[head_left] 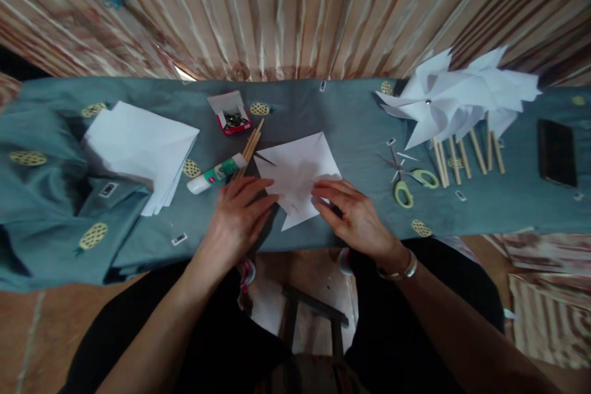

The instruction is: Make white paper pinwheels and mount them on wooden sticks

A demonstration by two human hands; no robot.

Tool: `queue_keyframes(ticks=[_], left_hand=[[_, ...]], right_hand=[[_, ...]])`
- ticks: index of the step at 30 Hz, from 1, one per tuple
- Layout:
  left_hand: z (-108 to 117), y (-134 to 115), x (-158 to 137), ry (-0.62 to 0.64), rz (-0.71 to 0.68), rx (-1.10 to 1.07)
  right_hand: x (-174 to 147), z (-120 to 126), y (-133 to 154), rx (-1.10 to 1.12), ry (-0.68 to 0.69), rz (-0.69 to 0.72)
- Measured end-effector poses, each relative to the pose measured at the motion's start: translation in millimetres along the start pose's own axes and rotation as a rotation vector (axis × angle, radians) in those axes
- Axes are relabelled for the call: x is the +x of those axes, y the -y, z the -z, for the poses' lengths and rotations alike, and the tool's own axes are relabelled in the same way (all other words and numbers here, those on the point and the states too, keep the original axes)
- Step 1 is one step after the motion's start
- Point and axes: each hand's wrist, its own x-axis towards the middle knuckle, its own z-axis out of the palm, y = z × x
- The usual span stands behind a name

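Note:
A white paper square [300,166] with slits cut in from its corners lies flat and turned at an angle in front of me. My left hand [242,212] is at its left edge, index finger and thumb stretched out and slightly apart at the paper. From the other side, my right hand [355,215] lays its spread fingertips on the paper's right part. Neither hand is closed around anything. Just beyond my left hand lie a glue stick [217,173] and several thin wooden sticks [252,144], partly hidden behind it. Green-handled scissors [409,181] lie open to the right.
Folded white paper sheets [138,141] are stacked at left. A red box [233,120] of small metal pieces stands at the back. Finished paper pinwheels [462,95] on sticks are piled at right, beside a dark phone [557,152]. A corrugated wall [295,12] borders the cloth-covered table [295,98].

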Motion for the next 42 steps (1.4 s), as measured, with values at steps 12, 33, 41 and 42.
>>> queue_keyframes(ticks=[12, 33, 41, 42], left_hand=[[-13, -5, 34, 0.077, 0.162, -0.193], [-17, -8, 41, 0.053, 0.168, -0.079], [-16, -9, 42, 0.069, 0.149, -0.04], [-15, -9, 42, 0.069, 0.148, -0.038]], right_hand=[[-5, 0, -9, 0.022, -0.013, 0.017], [1, -14, -3, -0.249, -0.059, 0.114], [9, -22, -3, -0.324, -0.03, 0.078], [10, -22, -3, -0.323, -0.029, 0.076]])
